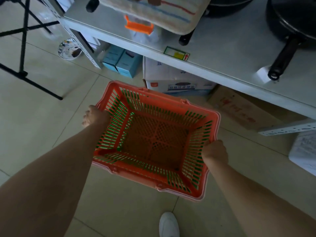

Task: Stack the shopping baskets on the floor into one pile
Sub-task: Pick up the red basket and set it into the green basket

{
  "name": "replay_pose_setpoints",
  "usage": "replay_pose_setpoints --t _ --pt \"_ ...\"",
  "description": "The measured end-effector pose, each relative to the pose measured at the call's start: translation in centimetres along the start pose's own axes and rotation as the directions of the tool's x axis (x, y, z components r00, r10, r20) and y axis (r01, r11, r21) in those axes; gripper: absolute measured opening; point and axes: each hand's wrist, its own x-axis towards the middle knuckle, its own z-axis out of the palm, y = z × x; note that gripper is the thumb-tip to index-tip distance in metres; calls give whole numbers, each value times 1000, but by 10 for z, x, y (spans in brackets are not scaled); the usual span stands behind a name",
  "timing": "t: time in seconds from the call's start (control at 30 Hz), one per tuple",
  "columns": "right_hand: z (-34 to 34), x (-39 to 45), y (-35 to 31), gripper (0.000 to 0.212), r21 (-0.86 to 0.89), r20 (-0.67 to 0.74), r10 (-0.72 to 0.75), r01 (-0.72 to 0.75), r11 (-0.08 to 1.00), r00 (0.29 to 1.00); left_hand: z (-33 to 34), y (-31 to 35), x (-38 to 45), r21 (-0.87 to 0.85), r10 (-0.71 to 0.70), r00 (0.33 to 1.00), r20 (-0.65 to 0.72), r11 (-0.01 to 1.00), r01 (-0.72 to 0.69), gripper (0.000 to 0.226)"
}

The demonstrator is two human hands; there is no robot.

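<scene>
Here the left hand point(95, 115) at nine o'clock and right hand point(215, 151) at four o'clock each clasp the orange basket's point(154, 139) rim; green shows through its slats.

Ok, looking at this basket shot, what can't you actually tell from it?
- Head view: green basket under the orange basket shows only through the slots; how many are nested is hidden.
- Fingers of left hand and right hand curl over the rim, out of sight.
- Frying pan is cut off by the top edge.
- Shelf label is too small to read.
</scene>
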Motion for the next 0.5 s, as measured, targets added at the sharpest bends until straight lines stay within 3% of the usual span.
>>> replay_pose_setpoints --t 0.23,0.5 --pt "23 15 7 35 -45 59 1 2 999 998 30 -7 9 20 24 999 42 999 -25 54" --pt "34 18 11 31 -109 -23 -71 68 992 997 43 -19 14 -60 68 994 83 996 -63 55"
